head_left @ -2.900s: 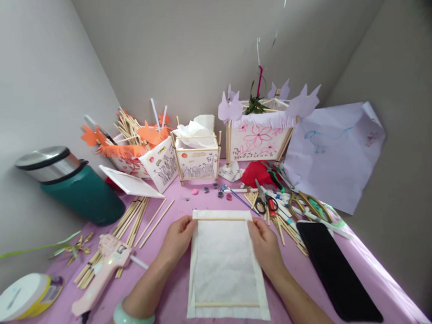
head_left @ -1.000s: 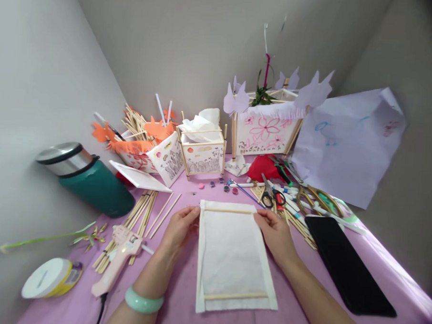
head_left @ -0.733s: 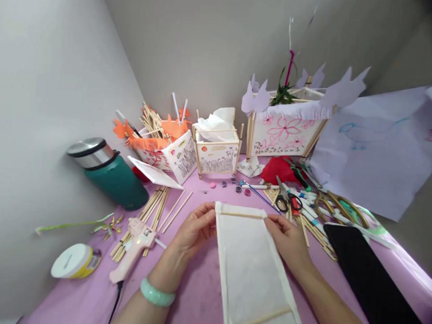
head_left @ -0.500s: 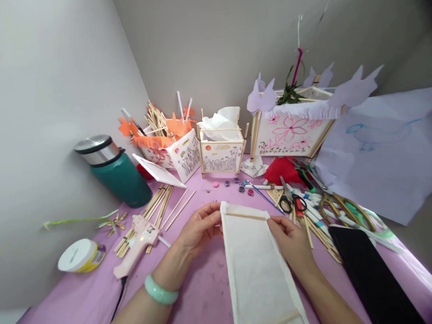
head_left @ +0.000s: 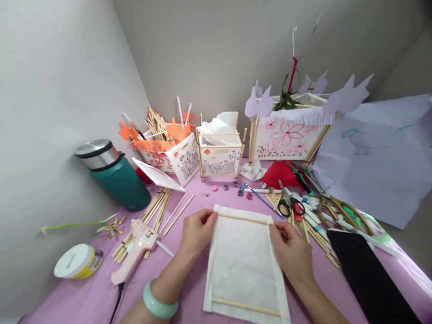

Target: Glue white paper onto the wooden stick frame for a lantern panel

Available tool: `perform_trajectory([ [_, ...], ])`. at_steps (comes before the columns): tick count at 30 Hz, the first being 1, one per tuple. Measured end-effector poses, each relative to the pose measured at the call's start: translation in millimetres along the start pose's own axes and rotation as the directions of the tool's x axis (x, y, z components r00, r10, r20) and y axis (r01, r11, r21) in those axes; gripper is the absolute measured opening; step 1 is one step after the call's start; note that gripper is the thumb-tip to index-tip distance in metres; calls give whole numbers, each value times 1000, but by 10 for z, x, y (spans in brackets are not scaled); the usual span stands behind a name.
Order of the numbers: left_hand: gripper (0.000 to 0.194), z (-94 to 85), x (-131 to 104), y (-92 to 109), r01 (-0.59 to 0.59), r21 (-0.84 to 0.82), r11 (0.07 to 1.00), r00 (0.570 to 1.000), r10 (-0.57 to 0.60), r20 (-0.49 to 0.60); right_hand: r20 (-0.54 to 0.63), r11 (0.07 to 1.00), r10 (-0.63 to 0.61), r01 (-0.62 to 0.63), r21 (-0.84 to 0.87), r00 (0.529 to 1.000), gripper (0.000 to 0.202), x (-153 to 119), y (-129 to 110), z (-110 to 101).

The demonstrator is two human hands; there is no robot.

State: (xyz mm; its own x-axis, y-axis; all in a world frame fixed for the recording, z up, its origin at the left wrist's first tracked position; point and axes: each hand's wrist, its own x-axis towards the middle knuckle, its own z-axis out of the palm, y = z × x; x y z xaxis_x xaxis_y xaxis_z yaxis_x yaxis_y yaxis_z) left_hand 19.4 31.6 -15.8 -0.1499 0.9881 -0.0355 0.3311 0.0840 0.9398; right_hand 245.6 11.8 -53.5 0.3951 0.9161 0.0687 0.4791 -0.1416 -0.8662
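Observation:
A white paper panel (head_left: 245, 266) with folded side edges lies nearly flat at the front middle of the purple table. One thin wooden stick (head_left: 242, 218) runs across its far end and another (head_left: 245, 307) across its near end. My left hand (head_left: 197, 230), with a pale green bangle on the wrist, pinches the panel's far left corner. At the far right corner, my right hand (head_left: 291, 249) pinches the edge with curled fingers.
Left are a pink glue gun (head_left: 136, 248), bamboo sticks (head_left: 158, 207), a white-lidded tub (head_left: 74, 262) and a teal bottle (head_left: 119, 179). Decorated paper boxes (head_left: 220, 155) stand behind. On the right are scissors (head_left: 289, 206), markers and a black phone-like slab (head_left: 371, 278).
The panel has turned from a tilted, slanting pose to face the camera more squarely, and its near end is now fully in view. Both hands still grip its far corners.

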Motion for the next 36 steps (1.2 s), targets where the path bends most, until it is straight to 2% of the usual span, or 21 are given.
perform_trajectory([
  [2,24,-3,-5,-12,-39,146,989,999,39,-1,14,999,-17,17,-37,1000,33,-3,7,6],
  [5,23,-4,-4,-51,-50,336,941,999,53,2,29,985,-112,115,-131,993,30,-10,22,18],
  [8,18,2,10,-99,-31,475,879,999,48,-23,48,952,-199,205,-227,979,29,-24,40,27],
  [10,14,8,21,-121,-17,533,846,999,41,-34,81,933,-214,228,-278,973,29,-33,49,27],
  [16,13,20,14,-111,-4,619,785,999,23,-22,175,853,-143,211,-478,974,30,-31,23,12],
  [23,16,-2,-7,-38,-2,658,753,999,-23,30,263,843,-25,162,-514,964,32,18,-16,-49],
  [30,24,-39,-11,-21,-23,708,705,995,-50,82,257,851,-75,196,-487,963,31,27,29,-45],
  [36,24,-65,3,-31,-75,747,660,988,-53,146,234,877,-151,239,-416,960,29,23,36,-24],
])
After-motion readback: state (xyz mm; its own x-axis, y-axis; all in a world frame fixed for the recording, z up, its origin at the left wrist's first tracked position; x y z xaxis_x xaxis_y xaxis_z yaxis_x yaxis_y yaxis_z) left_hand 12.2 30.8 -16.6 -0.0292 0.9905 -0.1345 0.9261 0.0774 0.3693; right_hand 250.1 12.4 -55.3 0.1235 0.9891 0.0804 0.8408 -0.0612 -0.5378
